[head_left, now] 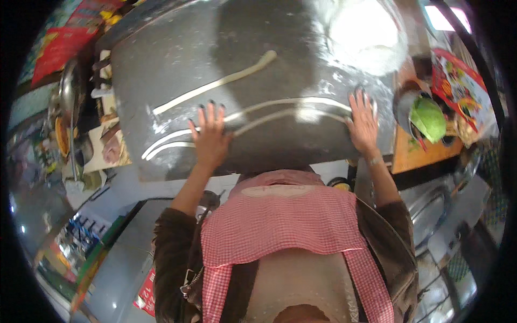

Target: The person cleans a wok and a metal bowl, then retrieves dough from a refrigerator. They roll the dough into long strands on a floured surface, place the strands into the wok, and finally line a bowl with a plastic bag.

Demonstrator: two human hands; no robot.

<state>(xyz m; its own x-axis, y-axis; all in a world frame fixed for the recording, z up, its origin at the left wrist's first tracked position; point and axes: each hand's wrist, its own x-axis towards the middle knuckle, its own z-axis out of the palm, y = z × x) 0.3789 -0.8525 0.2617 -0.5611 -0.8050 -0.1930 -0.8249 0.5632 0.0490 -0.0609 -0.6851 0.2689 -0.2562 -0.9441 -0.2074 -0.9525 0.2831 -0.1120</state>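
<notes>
Left hand (211, 141): centre left of the frame; palm down, fingers spread, clenched on nothing; laid across two pale dough strands.
Right hand (363, 124): right of centre; palm down, fingers extended, gripping nothing visible; set over the right-hand ends of the same strands, so how these finish cannot be told.
Upper strand (291, 100): long, thin, arched across mid-frame; runs from left of the left hand, beneath it, to the right hand.
Lower strand (280, 114): similar, just below the upper strand; the two draw close at the left tips.
Third strand (215, 84): upper centre, apart from both hands; slanted, its thicker end at upper right.
Work surface (161, 64): dark grey, dusted with white powder in patches; bears all three strands.
White bag or basin: upper right of the frame, on the surface; contents glare-bleached, kind uncertain.
Right edge: round pot holding a green leafy vegetable (428, 119); red printed package (458, 83) beside it.
Left edge: pale board (97, 148) with pinkish, meat-like piece (112, 151).
Apron (285, 215): red-and-white check, lower centre.
</notes>
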